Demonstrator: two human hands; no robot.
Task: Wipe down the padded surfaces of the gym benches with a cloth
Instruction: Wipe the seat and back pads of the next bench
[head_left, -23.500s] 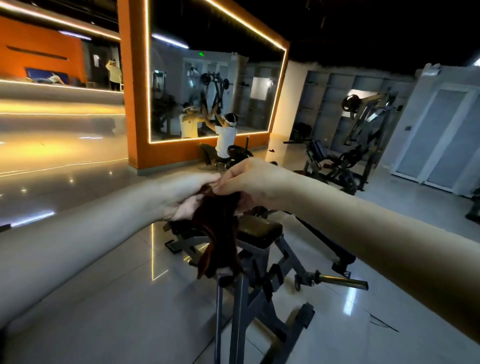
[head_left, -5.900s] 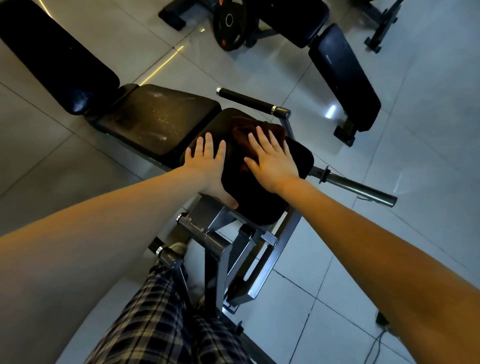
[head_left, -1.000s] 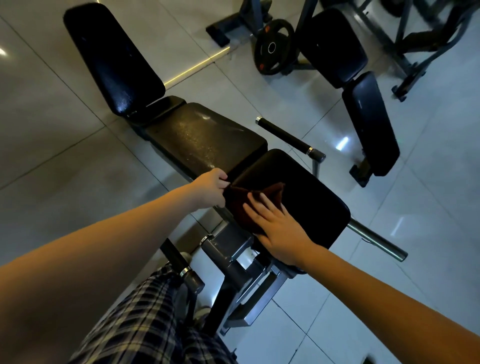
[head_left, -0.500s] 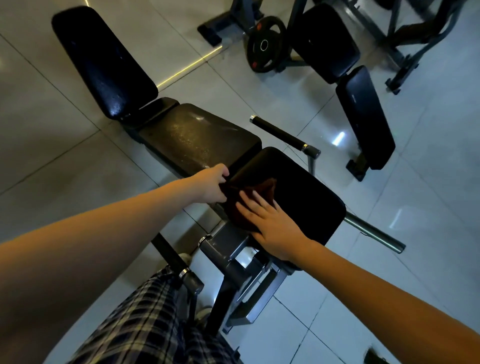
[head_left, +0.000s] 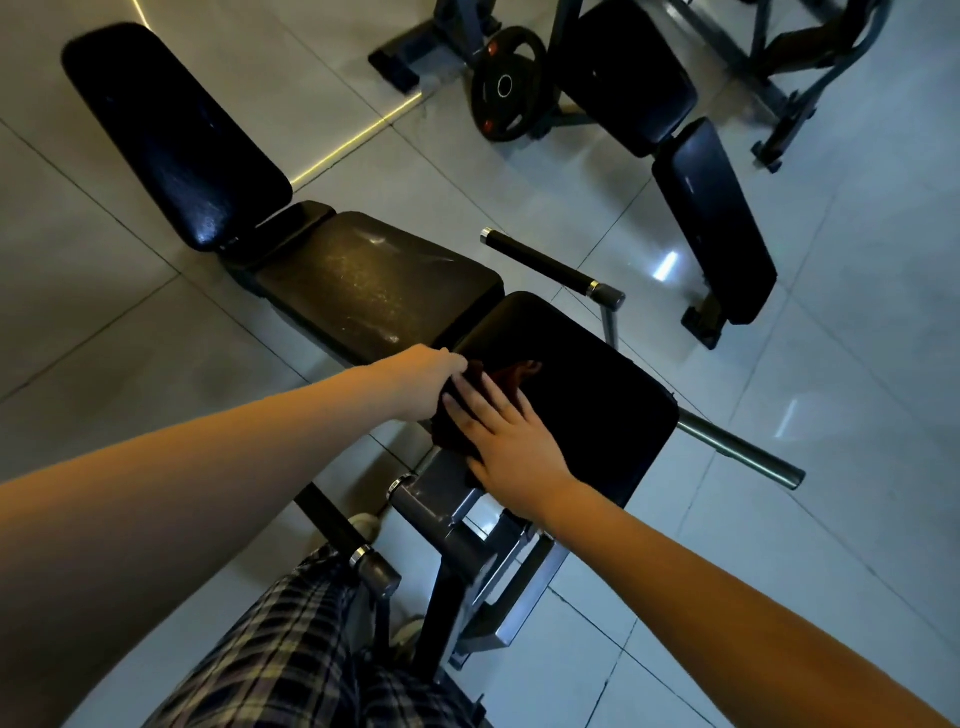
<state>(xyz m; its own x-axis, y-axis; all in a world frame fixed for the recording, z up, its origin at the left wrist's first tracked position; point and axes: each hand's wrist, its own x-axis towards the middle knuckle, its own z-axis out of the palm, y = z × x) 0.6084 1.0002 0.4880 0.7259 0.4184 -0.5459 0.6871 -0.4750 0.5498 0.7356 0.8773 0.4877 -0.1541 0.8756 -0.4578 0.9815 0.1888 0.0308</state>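
Observation:
A dark red-brown cloth (head_left: 511, 375) lies bunched at the near left edge of a black angled pad (head_left: 587, 400) on a grey steel frame. My right hand (head_left: 506, 434) presses flat on the cloth, fingers straight and spread. My left hand (head_left: 428, 382) is curled at the pad's left edge and grips the cloth's end. Beyond the pad lie the bench's scuffed seat pad (head_left: 374, 283) and its long black back pad (head_left: 171, 135).
A black handle bar (head_left: 545, 265) juts out beside the pad and a steel bar (head_left: 743, 449) sticks out to the right. A second bench (head_left: 711, 218), a weight plate (head_left: 506, 85) and machine frames stand behind. My plaid-trousered legs (head_left: 291, 660) are at the bottom on the tiled floor.
Both hands and the cloth have slid a little toward the pad's near left edge. The view has shifted slightly.

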